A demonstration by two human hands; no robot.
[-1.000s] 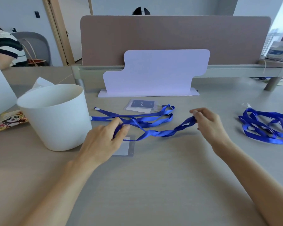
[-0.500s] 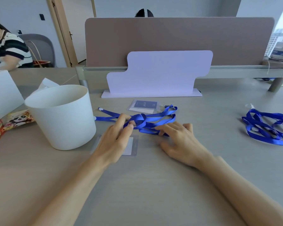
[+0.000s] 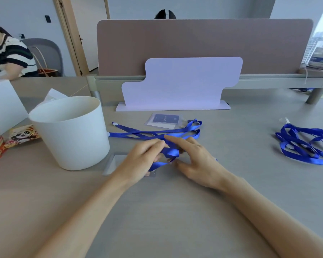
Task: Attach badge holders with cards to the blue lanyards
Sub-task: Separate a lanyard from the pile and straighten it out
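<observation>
The blue lanyard (image 3: 171,152) is bunched at mid-table between both hands, its loose strands running left to right just beyond them. The left hand (image 3: 144,157) pinches the bunched strap; the right hand (image 3: 196,161) rests fingers half-spread against it. A clear badge holder (image 3: 111,163) lies flat under the left hand — nearer that hand, long axis running near to far.

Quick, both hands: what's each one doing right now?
Left hand: closed, pinching the bunched blue lanyard.
Right hand: open, fingers spread over the same lanyard, gripping nothing.
</observation>
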